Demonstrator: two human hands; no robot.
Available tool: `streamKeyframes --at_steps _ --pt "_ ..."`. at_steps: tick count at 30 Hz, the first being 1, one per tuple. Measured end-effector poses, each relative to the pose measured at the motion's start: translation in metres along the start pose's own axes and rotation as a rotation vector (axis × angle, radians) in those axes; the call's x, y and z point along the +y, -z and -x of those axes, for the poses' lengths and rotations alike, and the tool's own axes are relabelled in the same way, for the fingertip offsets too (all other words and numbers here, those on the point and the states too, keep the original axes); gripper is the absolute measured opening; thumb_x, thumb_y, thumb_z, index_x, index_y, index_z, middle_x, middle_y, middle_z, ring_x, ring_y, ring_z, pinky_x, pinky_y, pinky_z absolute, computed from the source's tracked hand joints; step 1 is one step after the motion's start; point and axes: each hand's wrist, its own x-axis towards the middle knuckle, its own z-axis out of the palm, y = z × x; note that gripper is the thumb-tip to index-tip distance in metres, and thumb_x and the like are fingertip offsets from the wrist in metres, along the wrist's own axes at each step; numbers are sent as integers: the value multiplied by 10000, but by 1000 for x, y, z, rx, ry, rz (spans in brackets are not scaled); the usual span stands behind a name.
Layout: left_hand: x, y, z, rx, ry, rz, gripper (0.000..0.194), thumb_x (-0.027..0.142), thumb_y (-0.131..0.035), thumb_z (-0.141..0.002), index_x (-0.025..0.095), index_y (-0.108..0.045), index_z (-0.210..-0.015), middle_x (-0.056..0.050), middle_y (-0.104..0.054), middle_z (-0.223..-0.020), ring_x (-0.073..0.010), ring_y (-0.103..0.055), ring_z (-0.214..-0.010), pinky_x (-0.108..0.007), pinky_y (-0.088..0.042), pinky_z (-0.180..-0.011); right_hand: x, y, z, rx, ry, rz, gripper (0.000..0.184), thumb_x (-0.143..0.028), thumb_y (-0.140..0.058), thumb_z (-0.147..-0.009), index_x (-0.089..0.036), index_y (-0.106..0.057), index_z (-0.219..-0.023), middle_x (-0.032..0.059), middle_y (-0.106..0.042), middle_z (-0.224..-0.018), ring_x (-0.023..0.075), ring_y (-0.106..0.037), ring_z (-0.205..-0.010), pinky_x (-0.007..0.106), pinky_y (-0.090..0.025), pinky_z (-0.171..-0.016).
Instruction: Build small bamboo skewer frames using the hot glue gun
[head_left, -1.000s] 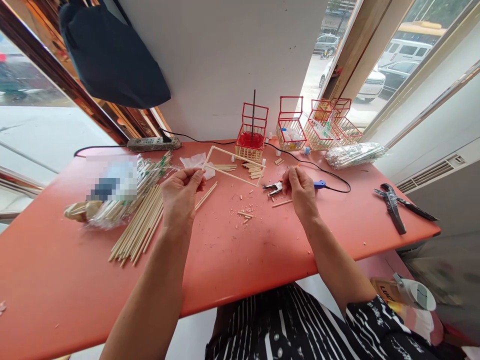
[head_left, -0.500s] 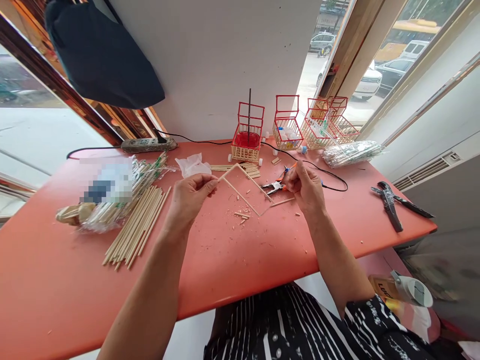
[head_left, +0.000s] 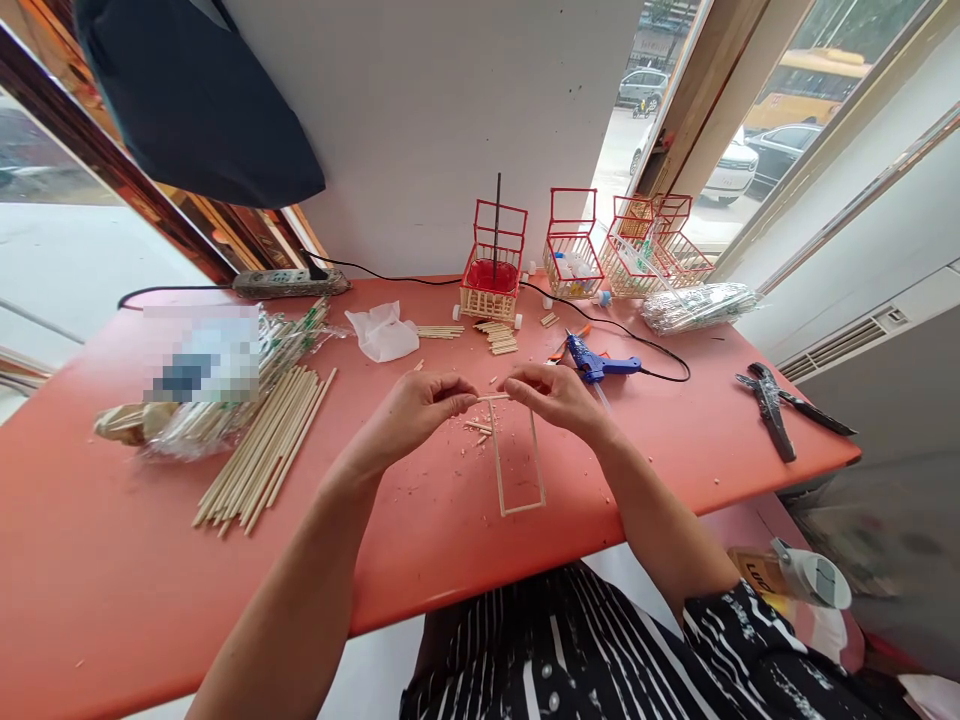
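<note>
A narrow rectangular frame of thin wooden sticks [head_left: 497,460] stretches from my fingertips toward the table's front edge. My left hand [head_left: 427,412] pinches the left end of the short stick at the frame's far side. From the other side, my right hand [head_left: 553,402] is closed on that same far end, its fingers covering the right corner. Cut stick bits and shavings [head_left: 478,428] lie on the table beside the frame. Behind my right hand rests a blue glue gun [head_left: 600,362], with orange-handled pliers [head_left: 559,352] partly hidden by it.
Long wooden sticks [head_left: 262,450] and plastic-wrapped bundles [head_left: 225,400] lie on the left of the red table [head_left: 420,560]. Red-and-wood stick carts [head_left: 491,275] line the back. A black cord [head_left: 405,280] crosses there. Black-handled shears [head_left: 772,410] lie far right.
My hands have come together, the right moving left and down to the frame. The frame has turned so its long sides point toward me. The glue gun is now uncovered.
</note>
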Motion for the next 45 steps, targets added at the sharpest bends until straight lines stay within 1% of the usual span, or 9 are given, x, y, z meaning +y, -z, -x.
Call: streamKeyframes --at_steps 7,9,11,14,17,21,26,30,45 --pt "0 -6 -1 24 34 11 246 442 -647 -836 235 -775 -797 -22 -699 -707 -179 -586 -648 -274 -409 -596 3 -7 0 26 9 8 308 -412 -604 -899 -171 -742 -766 14 -664 -681 122 -545 -633 229 -374 -581" --pt "-2 -11 -3 93 54 40 252 459 -684 -810 235 -785 -864 -37 -731 -777 -190 -622 -701 -279 -439 -632 4 -7 -1 57 -12 19 305 -386 -594 -899 -169 -735 -738 14 -658 -661 122 -545 -621 227 -373 -568" --pt "-5 -16 -6 185 102 123 327 483 -743 -755 223 -773 -952 -61 -752 -859 -202 -653 -766 -287 -471 -672 6 -7 -2 95 -40 32 313 -371 -584 -899 -164 -726 -713 15 -654 -646 121 -551 -610 228 -378 -566" --pt "-7 -25 -10 267 251 371 456 541 -805 -661 180 -733 -929 -86 -747 -822 -203 -672 -757 -288 -491 -650 12 -7 -4 161 -96 2 318 -378 -585 -895 -160 -724 -711 18 -656 -637 121 -572 -598 225 -391 -561" --pt "-5 -34 -10 196 352 559 479 559 -842 -591 157 -721 -821 -96 -738 -803 -183 -666 -714 -272 -484 -612 19 -8 -6 209 -133 -64 332 -420 -596 -888 -161 -731 -730 23 -662 -642 120 -588 -592 216 -403 -541" --pt "1 -46 -8 128 410 592 478 505 -885 -535 142 -742 -811 -99 -749 -819 -148 -620 -645 -252 -449 -555 22 -10 -7 223 -140 -79 356 -452 -604 -891 -149 -733 -756 31 -675 -654 123 -607 -612 203 -419 -536" --pt "4 -54 -6 179 427 612 477 490 -880 -546 126 -754 -827 -82 -738 -745 -146 -603 -604 -264 -460 -548 22 -12 -7 190 -121 -57 356 -442 -599 -905 -141 -732 -771 41 -693 -687 128 -623 -641 207 -439 -566" --pt "2 -54 -6 202 390 618 440 489 -871 -568 138 -767 -814 -62 -714 -714 -153 -604 -625 -255 -459 -533 24 -13 -7 172 -90 -61 325 -393 -586 -918 -142 -738 -778 36 -688 -676 125 -620 -635 215 -454 -595" --pt "-4 -54 -8 190 340 586 337 464 -838 -634 173 -792 -798 -58 -717 -689 -162 -615 -643 -260 -466 -558 26 -13 -8 151 -43 -37 312 -349 -567 -928 -148 -736 -759 32 -684 -670 125 -617 -638 221 -456 -621"
